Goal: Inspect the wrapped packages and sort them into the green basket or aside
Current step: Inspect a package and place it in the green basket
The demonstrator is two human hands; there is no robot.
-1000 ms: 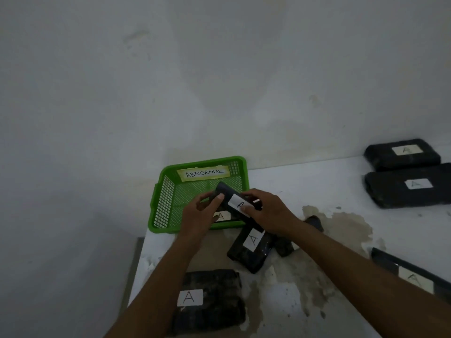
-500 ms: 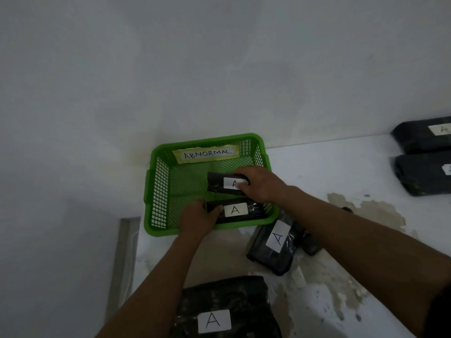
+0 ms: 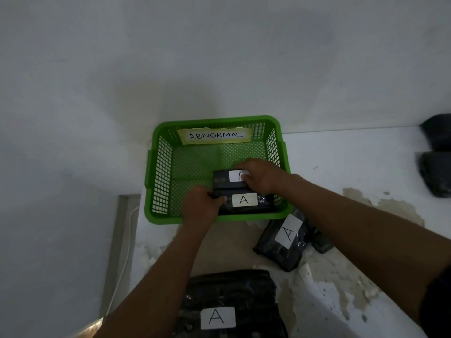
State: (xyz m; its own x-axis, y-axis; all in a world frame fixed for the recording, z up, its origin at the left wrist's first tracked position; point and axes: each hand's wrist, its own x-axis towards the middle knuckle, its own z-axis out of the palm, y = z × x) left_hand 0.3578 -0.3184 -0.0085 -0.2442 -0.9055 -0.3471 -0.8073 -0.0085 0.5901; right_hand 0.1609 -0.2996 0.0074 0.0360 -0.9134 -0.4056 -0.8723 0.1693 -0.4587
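Both hands have gone down into the basket since a moment ago, and the small pack that was held up in the air now lies flat inside.

Closest to us, a big black pack (image 3: 231, 306) sits on the table (image 3: 366, 167) with a white sticker that says A. A bit further, to the right, a middle-size pack (image 3: 283, 242) lies tilted just outside the basket.

Next comes the green basket (image 3: 156, 181). The left hand (image 3: 200, 206) has its fingers curled on the left end of the front pack (image 3: 244, 203). The right hand (image 3: 261, 176) pinches the right end of the back pack (image 3: 227, 179), partly covering its sticker. The two packs touch side by side in the near right part of the basket.

The packs are black and shiny, wrapped in crinkly plastic, each with a white A sticker. They look light and fairly stiff. The wrap may be slippery, so holding the short ends seems best.

On the far basket wall is a yellow sign (image 3: 216, 135) that says ABNORMAL. Far right, two more dark packs (image 3: 436, 154) sit at the edge of view.
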